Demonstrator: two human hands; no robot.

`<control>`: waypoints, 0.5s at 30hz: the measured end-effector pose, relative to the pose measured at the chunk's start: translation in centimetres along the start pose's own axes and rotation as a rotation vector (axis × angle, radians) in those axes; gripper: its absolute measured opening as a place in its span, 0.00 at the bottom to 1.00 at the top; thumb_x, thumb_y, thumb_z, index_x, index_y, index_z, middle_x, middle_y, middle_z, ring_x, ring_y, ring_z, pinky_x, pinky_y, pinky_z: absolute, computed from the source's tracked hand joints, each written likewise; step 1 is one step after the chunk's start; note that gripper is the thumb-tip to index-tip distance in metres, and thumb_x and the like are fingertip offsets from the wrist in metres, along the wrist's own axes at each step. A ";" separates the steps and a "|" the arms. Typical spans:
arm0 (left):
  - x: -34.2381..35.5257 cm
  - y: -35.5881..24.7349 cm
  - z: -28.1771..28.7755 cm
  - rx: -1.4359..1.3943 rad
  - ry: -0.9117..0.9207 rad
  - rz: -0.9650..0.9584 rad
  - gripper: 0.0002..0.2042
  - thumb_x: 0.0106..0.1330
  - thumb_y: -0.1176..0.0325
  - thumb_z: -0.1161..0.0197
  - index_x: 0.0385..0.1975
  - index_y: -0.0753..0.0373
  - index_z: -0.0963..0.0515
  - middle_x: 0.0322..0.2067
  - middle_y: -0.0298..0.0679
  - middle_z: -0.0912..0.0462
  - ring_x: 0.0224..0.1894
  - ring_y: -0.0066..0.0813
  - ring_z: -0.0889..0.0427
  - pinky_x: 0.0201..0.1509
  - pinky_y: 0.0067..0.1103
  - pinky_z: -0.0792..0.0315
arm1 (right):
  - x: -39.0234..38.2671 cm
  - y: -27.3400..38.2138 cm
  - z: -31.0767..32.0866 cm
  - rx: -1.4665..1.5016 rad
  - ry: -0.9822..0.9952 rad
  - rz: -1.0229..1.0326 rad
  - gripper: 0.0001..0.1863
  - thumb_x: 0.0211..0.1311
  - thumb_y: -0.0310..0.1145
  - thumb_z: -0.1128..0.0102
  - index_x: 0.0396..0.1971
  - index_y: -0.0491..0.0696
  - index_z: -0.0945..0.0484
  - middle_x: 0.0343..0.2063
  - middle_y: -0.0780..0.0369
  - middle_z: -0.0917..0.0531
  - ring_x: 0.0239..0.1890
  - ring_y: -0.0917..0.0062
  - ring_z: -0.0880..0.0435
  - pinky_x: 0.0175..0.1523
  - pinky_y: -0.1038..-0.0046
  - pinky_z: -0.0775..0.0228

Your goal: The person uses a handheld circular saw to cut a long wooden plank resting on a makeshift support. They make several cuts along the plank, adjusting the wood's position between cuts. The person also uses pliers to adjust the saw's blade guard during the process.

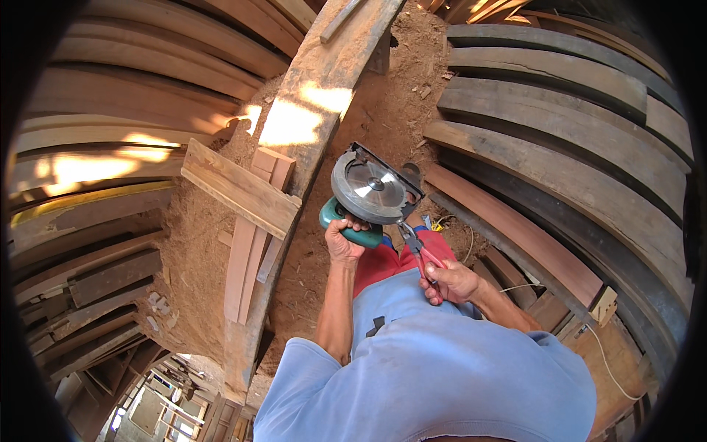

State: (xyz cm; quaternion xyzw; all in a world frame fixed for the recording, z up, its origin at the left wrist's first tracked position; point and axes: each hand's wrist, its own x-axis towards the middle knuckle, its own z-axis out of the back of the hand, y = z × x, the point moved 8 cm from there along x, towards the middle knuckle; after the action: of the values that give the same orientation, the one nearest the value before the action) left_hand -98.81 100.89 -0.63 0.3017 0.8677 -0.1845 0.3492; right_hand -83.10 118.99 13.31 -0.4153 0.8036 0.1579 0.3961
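Note:
A green circular saw point(352, 227) is held up in front of my lap, its round toothed blade point(368, 184) facing up beside the dark base plate. My left hand point(343, 239) is closed round the saw's green handle. In my right hand point(446, 283) is a pair of pliers point(420, 250) with red handles, gripped shut in the fingers. The jaws of the pliers meet the lower edge of the saw near the blade guard; exactly what they grip is too small to tell.
A long plank bench point(294, 147) runs along my left, carrying several narrow strips point(247, 269) and a crosswise board point(239, 188). Stacked timber point(545, 96) lines the right, more boards point(110, 96) the left. Sawdust point(390, 110) covers the floor; a pale cord point(607, 361) trails at right.

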 end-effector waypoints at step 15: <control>-0.4 1.0 2.6 -0.035 -0.313 -0.077 0.05 0.59 0.70 0.38 0.23 0.58 0.26 0.21 0.35 0.26 0.27 0.31 0.23 0.41 0.34 0.23 | 1.2 18.2 -4.7 -1.583 -0.458 0.491 0.15 0.68 0.39 0.36 0.37 0.40 0.19 0.29 0.47 0.20 0.35 0.58 0.16 0.41 0.53 0.26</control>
State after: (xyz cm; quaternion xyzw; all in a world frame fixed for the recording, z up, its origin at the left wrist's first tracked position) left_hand -96.66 100.04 -2.26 0.2295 0.8167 -0.2275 0.4780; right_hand -100.33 126.64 13.95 -0.3416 0.4241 0.8331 0.0968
